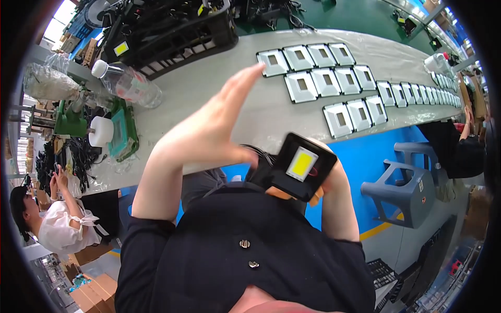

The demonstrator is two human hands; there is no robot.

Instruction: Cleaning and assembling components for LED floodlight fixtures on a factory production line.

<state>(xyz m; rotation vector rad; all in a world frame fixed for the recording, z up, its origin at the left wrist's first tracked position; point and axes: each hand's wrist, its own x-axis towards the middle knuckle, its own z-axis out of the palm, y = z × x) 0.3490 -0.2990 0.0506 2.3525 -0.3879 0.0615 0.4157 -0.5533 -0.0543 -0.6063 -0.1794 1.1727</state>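
Scanning from the left edge: a seated person in a white top (62, 227) sits beside the long pale bench (229, 88), apart from the wearer. On the bench near that end stand a green fixture (73, 121) with a white roll (100, 131) on its spindle, and a clear plastic bottle (127, 82) lying on its side, white cap toward the left. Behind the bottle, a black crate (177, 36) holds dark parts, one showing a yellow patch. Left hand (209, 135): raised above the bench edge, palm flat, fingers straight and together, thumb tucked toward the body; it grasps nothing and touches nothing, held clear of the work, probably to keep out of the way of the other hand. Right hand (313, 195): mostly hidden behind a black square lamp housing (300, 166) with a yellow emitter panel on its face; it supports the housing from behind and below, close to the chest, panel tilted up toward the camera, likely so the face can be looked over. The exact grip cannot be seen. Further right on the bench, rows of white-framed square panels (323, 81) lie flat, edge to edge, the neat rows suggesting staging. Below, a grey plastic stool (404, 182) stands on the blue floor; another person in dark clothing (456, 146) sits at the far right end.
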